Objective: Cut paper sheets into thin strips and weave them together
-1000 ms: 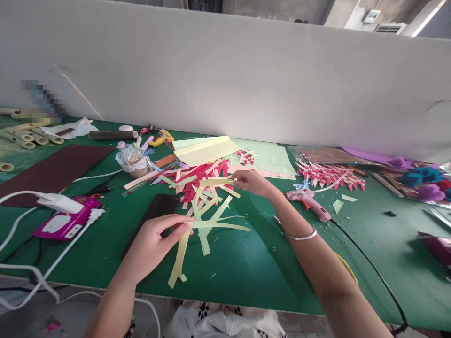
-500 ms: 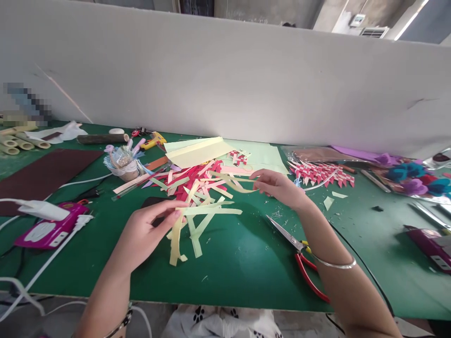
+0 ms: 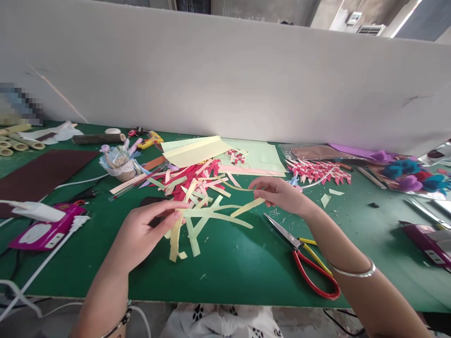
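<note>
My left hand (image 3: 146, 230) pinches a bunch of pale yellow-green paper strips (image 3: 197, 220) just above the green table (image 3: 239, 267); their ends hang down and fan out to the right. My right hand (image 3: 280, 193) pinches one pale yellow strip (image 3: 247, 206) by its end, a little right of the bunch. Behind both hands lies a heap of red, pink and yellow strips (image 3: 197, 180). A pair of red-handled scissors (image 3: 305, 258) rests on the table under my right forearm.
Folded yellow and green paper sheets (image 3: 225, 150) lie at the back. A cup of odds and ends (image 3: 121, 162), a yellow glue gun (image 3: 150, 140), a dark phone (image 3: 151, 204), a pink power strip (image 3: 45, 230) with white cables sit left. Woven red-white pieces (image 3: 317, 171) and coloured pom-poms (image 3: 412, 171) sit right.
My right hand has drawn a yellow strip out of the heap and come nearer and to the right. The left hand lifted its bunch slightly. The view shifted, so the scissors show and the pink glue gun does not.
</note>
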`<state>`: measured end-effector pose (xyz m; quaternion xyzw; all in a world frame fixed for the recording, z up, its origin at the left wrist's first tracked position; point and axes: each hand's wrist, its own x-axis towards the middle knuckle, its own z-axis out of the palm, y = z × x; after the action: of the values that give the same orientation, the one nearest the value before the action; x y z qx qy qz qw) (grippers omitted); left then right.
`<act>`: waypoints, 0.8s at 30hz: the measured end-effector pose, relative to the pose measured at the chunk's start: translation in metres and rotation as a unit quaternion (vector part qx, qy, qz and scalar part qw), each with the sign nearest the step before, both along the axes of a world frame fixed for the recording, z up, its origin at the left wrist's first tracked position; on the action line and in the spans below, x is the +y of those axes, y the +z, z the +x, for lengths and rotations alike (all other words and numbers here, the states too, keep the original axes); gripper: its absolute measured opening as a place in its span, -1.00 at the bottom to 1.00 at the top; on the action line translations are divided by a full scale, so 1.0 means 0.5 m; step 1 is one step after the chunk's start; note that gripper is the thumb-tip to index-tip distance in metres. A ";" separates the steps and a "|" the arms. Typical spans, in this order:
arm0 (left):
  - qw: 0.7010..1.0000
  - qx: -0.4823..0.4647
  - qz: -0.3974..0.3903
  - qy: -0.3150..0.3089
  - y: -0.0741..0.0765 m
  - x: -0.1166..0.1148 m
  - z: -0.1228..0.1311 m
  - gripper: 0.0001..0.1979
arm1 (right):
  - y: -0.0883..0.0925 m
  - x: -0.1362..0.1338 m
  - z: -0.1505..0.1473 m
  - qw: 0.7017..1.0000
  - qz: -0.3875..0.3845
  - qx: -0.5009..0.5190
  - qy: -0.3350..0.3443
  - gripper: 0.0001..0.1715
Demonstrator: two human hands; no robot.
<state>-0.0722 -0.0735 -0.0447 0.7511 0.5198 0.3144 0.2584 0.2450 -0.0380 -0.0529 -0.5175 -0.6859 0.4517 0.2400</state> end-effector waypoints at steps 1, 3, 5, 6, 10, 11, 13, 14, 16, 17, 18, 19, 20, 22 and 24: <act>1.000 0.003 0.005 -0.004 -0.001 0.001 0.002 -0.71 | 0.007 -0.002 -0.005 1.000 -0.002 0.006 0.008 -0.70; 1.000 0.006 0.012 -0.012 -0.002 0.001 0.006 -0.73 | 0.019 -0.005 -0.016 0.999 -0.006 0.018 0.026 -0.72; 1.000 0.007 0.020 -0.022 -0.003 0.000 0.010 -0.75 | 0.030 -0.007 -0.028 0.999 -0.011 0.025 0.044 -0.74; 0.999 0.007 0.023 -0.027 -0.004 0.000 0.012 -0.76 | 0.034 -0.008 -0.034 0.998 -0.012 0.026 0.051 -0.74; 0.998 0.004 0.041 -0.048 -0.005 0.001 0.022 -0.80 | 0.048 -0.006 -0.054 0.998 -0.001 0.015 0.061 -0.73; 0.998 0.005 0.046 -0.053 -0.005 0.001 0.024 -0.80 | 0.050 -0.005 -0.057 0.998 0.008 0.009 0.059 -0.73; 0.996 0.006 0.058 -0.060 -0.005 0.002 0.025 -0.82 | 0.055 -0.003 -0.062 0.998 0.028 -0.004 0.053 -0.73; 0.996 0.006 0.065 -0.064 -0.004 0.001 0.025 -0.82 | 0.058 -0.002 -0.064 0.998 0.039 -0.010 0.050 -0.74; 0.994 0.004 0.078 -0.071 -0.004 -0.001 0.024 -0.83 | 0.063 -0.003 -0.069 0.997 0.050 -0.022 0.047 -0.76; 0.994 0.004 0.082 -0.076 -0.004 -0.002 0.024 -0.83 | 0.064 -0.005 -0.073 0.997 0.050 -0.024 0.047 -0.77; 0.993 0.005 0.085 -0.081 -0.005 -0.002 0.025 -0.83 | 0.066 -0.007 -0.077 0.997 0.048 -0.024 0.047 -0.78; 0.992 0.009 0.086 -0.088 -0.005 -0.003 0.026 -0.82 | 0.067 -0.009 -0.082 0.997 0.047 -0.021 0.050 -0.79; 0.992 0.013 0.087 -0.093 -0.006 -0.003 0.028 -0.82 | 0.067 -0.011 -0.088 0.997 0.048 -0.016 0.053 -0.81; 0.990 0.026 0.092 -0.105 -0.008 -0.002 0.033 -0.82 | 0.068 -0.014 -0.098 0.996 0.060 -0.001 0.064 -0.83; 0.987 0.038 0.104 -0.114 -0.009 0.001 0.038 -0.81 | 0.069 -0.015 -0.105 0.994 0.075 0.013 0.076 -0.84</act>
<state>-0.0533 -0.0733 -0.0491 0.8397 0.4045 0.3067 0.1930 0.1925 -0.0454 -0.0185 -0.4387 -0.7520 0.4227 0.2519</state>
